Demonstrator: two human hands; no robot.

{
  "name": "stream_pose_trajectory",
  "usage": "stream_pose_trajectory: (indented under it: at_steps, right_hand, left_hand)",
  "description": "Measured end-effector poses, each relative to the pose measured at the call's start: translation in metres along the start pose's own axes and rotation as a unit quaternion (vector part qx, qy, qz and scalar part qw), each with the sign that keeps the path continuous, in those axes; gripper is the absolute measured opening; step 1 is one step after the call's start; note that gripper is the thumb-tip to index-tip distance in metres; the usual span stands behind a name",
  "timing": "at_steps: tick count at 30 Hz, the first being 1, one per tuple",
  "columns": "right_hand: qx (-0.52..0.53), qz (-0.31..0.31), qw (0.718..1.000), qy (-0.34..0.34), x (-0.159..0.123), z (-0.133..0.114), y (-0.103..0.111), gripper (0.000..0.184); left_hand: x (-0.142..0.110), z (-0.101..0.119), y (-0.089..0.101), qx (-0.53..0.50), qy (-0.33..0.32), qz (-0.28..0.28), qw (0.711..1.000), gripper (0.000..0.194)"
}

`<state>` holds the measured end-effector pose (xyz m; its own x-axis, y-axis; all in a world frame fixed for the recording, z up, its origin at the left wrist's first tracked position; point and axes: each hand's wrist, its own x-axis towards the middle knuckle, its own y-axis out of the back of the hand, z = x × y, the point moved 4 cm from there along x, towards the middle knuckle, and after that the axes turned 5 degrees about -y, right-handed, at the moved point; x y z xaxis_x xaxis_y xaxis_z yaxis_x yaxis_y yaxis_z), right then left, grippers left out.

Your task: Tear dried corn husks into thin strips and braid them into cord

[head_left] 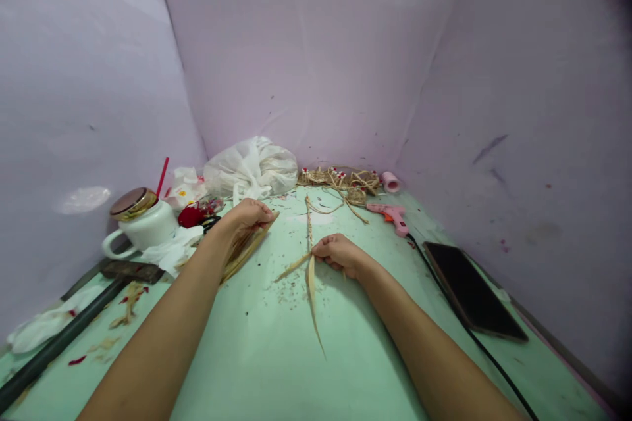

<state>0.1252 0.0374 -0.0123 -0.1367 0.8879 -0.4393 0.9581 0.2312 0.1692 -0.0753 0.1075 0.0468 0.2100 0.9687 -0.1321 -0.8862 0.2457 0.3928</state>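
A thin braid of dry straw-coloured fibre (309, 223) lies upright in the middle of the green table, its far end pointing to the back. My right hand (338, 254) is closed in a pinch at the braid's near end. From that point loose flat strips (311, 286) spread to the left and toward me. My left hand (251, 216) is closed over a bundle of dry fibre strips (247, 255) lying to the left of the braid. Its fingertips are partly hidden, but a strip end pokes out beyond them.
At left stand a white mug (151, 230) with a lidded jar and a hammer (131, 271). A white plastic bag (251, 168) and braided fibre pieces (340, 179) lie at the back. A pink glue gun (392, 216), its black cord and a phone (474, 289) are at right.
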Motion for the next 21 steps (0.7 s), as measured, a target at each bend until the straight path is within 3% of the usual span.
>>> stream_pose_trajectory:
  at_steps: [6,8,13,18,21]
  right_hand:
    - [0.002,0.008,1.0,-0.005,-0.003,-0.002,-0.001,0.013]
    - [0.003,0.01,1.0,-0.009,-0.004,-0.003,-0.001,0.014]
    - [0.008,0.008,1.0,-0.003,-0.003,-0.003,0.0,0.014]
    - [0.007,0.005,1.0,-0.003,-0.004,-0.003,0.0,0.012]
    - [0.014,0.005,1.0,-0.006,-0.007,-0.005,0.0,0.01]
  left_hand:
    - [-0.003,-0.004,-0.029,-0.097,0.044,-0.156,0.982,0.009]
    - [-0.004,-0.003,-0.032,-0.087,0.053,-0.168,0.98,0.008]
    - [-0.011,0.008,-0.036,-0.021,-0.004,-0.177,0.984,0.008]
    - [-0.022,0.01,-0.065,0.083,0.012,-0.232,0.969,0.009]
    - [-0.022,0.0,-0.079,0.131,0.031,-0.214,0.967,0.008]
